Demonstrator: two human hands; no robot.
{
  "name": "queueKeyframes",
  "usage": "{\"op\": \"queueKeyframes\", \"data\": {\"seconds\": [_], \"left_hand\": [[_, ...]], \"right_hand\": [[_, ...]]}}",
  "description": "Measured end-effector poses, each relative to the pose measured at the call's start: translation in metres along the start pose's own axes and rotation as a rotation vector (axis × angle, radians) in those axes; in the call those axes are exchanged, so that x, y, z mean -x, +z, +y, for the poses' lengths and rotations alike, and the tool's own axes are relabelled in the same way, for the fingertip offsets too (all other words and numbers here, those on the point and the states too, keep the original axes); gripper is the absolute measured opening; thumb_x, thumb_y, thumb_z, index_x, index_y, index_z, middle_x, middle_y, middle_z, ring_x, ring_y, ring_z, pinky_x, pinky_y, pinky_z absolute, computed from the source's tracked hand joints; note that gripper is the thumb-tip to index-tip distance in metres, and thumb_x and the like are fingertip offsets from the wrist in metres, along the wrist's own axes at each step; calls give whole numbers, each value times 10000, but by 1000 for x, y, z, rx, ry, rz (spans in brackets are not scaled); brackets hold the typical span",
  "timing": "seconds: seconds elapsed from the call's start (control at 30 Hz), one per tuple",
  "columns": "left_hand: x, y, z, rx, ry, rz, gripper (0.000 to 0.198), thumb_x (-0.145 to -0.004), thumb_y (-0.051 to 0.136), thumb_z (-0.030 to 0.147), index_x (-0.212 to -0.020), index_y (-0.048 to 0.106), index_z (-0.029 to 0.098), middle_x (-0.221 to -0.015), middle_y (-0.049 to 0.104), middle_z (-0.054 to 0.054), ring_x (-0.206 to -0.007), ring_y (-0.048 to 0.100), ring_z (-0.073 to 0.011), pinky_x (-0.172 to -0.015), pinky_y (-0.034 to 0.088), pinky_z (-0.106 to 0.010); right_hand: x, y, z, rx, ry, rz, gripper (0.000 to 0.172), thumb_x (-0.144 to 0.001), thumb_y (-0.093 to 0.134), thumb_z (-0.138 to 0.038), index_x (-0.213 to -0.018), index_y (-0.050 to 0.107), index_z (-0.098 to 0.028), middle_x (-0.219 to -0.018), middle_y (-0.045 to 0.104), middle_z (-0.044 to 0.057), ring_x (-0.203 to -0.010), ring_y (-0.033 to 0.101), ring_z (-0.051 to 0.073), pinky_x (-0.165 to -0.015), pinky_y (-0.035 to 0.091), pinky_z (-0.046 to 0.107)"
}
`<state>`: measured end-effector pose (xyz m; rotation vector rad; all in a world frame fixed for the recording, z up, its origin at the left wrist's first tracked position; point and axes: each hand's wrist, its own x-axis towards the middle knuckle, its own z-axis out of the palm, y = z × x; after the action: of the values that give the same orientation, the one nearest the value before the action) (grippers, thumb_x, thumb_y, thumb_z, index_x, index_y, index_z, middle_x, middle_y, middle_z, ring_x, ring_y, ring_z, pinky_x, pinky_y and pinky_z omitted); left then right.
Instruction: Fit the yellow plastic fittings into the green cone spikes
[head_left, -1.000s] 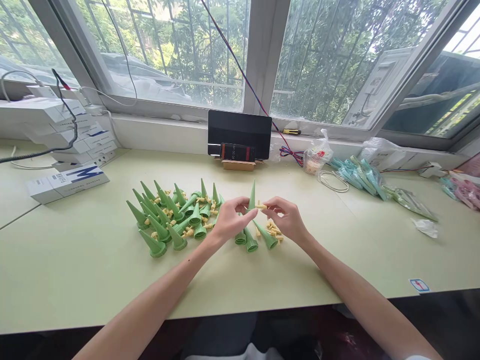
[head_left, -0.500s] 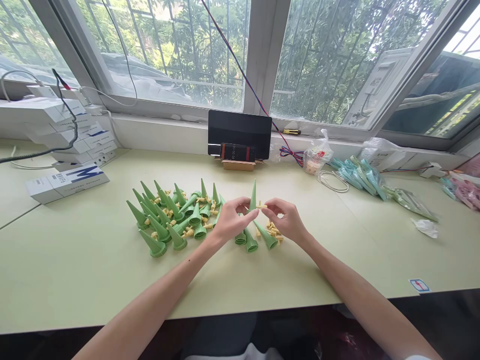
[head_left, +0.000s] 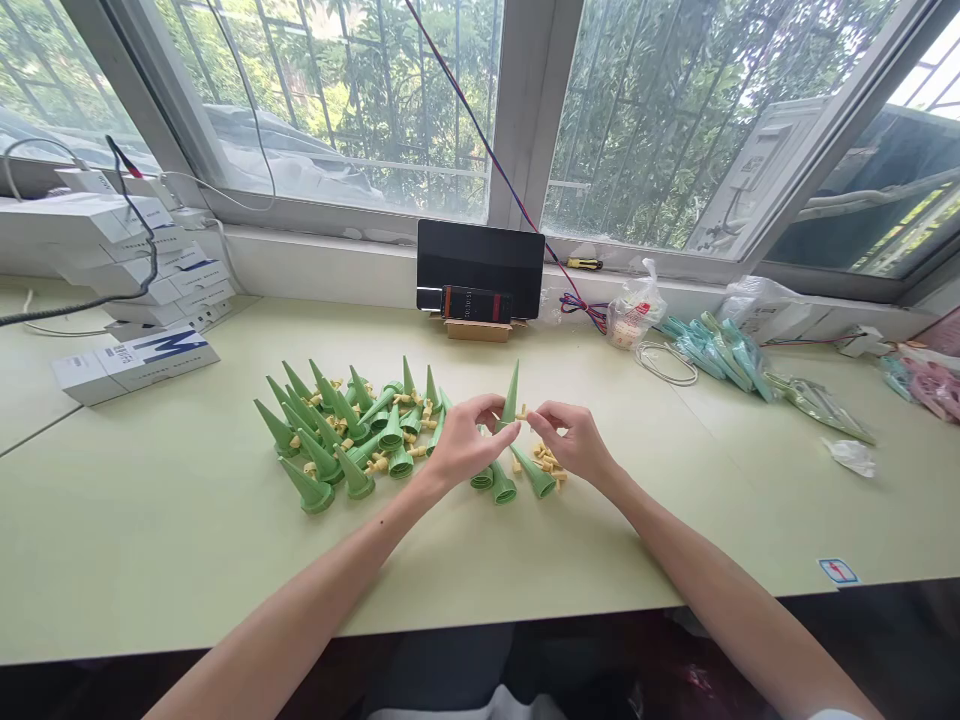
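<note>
My left hand (head_left: 471, 440) is closed round the base of a green plastic cone spike (head_left: 511, 390), its tip pointing up. From the right, my right hand (head_left: 576, 442) pinches a small pale yellow cross-shaped valve piece (head_left: 523, 412) against the side of that spike. How deep the piece sits in the spike is too small to tell. Below my hands lie a few loose green spikes (head_left: 504, 490) with open threaded ends towards me. Beside them, partly under my right hand, is a small heap of yellow valve pieces (head_left: 550, 462).
Left of my hands stands a cluster of green spikes with yellow pieces (head_left: 319, 455). A phone (head_left: 477, 304) leans before a dark tablet (head_left: 480, 255) at the back. White boxes (head_left: 139, 362) are at the left; bagged parts (head_left: 716, 350) lie at the right.
The held spike has shifted slightly right and now leans a little. The yellow piece appears turned, with its crossbar more upright. Both hands stay in nearly the same place.
</note>
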<state>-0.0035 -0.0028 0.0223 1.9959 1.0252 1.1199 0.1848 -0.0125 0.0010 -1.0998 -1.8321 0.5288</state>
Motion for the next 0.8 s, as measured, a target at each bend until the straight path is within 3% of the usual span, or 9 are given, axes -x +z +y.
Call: {"op": "queueKeyframes", "data": {"seconds": [0.17,0.43,0.63,0.8], "left_hand": [[0,1,0,18,5,5,116,-792,617,289,-810,625,175,-752,617,-4,-684,543,-130,-652,453,-245],[0,1,0,-3,-23,16,134,-789,617,309,-787,600,176,-728,591,7,-673,532,-127,-637,443,-241],[0,1,1,-15,-24,27,144,-777,614,319,-783,599,176,-732,593,3,-673,538,-134,-652,450,-253],[0,1,-1,-30,-24,20,164,-786,621,332,-793,573,176,-744,574,7,-694,536,-133,-671,443,-252]], "right_hand": [[0,0,1,13,23,-9,463,-949,452,-506,-647,574,-177,-526,469,-23,-491,406,105,-504,365,252],[2,1,0,-99,6,3,260,-886,591,-452,-938,599,-198,-686,587,4,-598,546,138,-576,471,267],[2,1,0,-91,-10,0,226,-910,571,-411,-881,598,-189,-703,597,12,-599,542,128,-582,471,263],[1,0,-1,-64,9,-18,298,-937,515,-420,-783,586,-175,-661,561,2,-553,487,110,-549,430,251]]}}
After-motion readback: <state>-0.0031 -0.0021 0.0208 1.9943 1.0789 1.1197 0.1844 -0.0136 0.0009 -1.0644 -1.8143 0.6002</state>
